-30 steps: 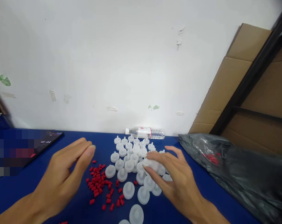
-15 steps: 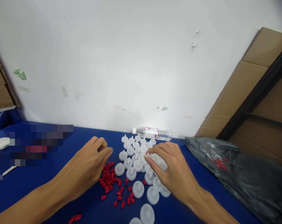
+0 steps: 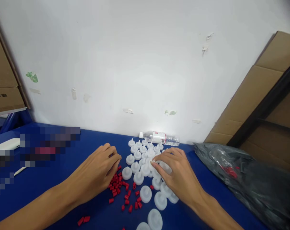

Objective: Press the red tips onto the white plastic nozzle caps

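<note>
My left hand (image 3: 103,167) hovers over the left edge of a pile of small red caps (image 3: 116,187). Its thumb and fingers are pinched together, and whatever they hold is hidden. Over the right part of a cluster of white spouted caps (image 3: 138,178) is my right hand (image 3: 175,171). Thumb and forefinger close on the spout of one white cap there, and the palm covers several others. Most white caps rest with their spouts up. Two loose red caps (image 3: 83,220) lie apart, near the front edge.
A clear plastic bottle (image 3: 159,137) lies on its side against the white wall. On the right, a dark plastic bag (image 3: 260,182) shows red pieces inside, beside cardboard (image 3: 250,92). Blurred-out items and a white object (image 3: 7,143) lie on the blue table (image 3: 94,137) at left.
The whole view has shifted slightly, so everything sits a little further right. Both hands keep nearly the same pinched poses; my left hand is slightly closer to the white caps.
</note>
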The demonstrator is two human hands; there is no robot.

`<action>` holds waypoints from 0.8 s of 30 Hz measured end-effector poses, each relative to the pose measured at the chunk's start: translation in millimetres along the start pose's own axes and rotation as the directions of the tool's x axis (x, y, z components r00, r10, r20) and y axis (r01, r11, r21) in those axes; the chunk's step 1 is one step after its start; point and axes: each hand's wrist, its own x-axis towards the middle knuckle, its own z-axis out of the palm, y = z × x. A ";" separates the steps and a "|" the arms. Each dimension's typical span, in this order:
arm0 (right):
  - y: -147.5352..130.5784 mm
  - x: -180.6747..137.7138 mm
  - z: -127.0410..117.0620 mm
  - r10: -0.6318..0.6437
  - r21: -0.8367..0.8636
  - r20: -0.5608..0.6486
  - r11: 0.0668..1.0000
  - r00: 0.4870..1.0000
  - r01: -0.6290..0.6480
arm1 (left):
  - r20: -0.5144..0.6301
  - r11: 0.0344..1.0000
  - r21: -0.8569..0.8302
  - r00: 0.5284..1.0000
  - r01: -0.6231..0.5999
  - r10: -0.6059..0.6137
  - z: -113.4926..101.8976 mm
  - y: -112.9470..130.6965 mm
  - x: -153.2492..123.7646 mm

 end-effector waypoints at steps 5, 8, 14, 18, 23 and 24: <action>1.4 1.4 -5.9 -0.008 -0.010 -0.024 1.000 1.000 0.008 | -0.002 1.000 -0.010 1.000 0.003 -0.003 4.4 -6.3 -1.2; 10.0 0.5 -17.5 -0.048 -0.080 -0.126 0.996 0.991 0.038 | 0.036 1.000 -0.024 0.999 0.005 -0.004 4.9 -5.2 -1.6; 51.2 -9.9 -33.0 -0.136 -0.237 -0.269 0.969 0.953 0.071 | 0.132 0.998 -0.040 0.990 0.056 -0.050 1.8 -3.3 0.8; 80.3 -16.2 -32.0 -0.092 -0.291 -0.255 0.956 0.963 0.014 | 0.160 0.989 -0.008 0.977 0.145 -0.142 -3.3 -14.0 6.7; 109.8 -24.0 -32.1 0.045 -0.298 -0.223 0.948 0.974 -0.112 | 0.172 0.936 0.124 0.922 0.329 -0.347 -6.9 -37.9 12.7; 115.5 -26.2 -32.3 0.085 -0.301 -0.207 0.942 0.975 -0.146 | 0.186 0.919 0.162 0.904 0.359 -0.386 -6.5 -42.9 13.0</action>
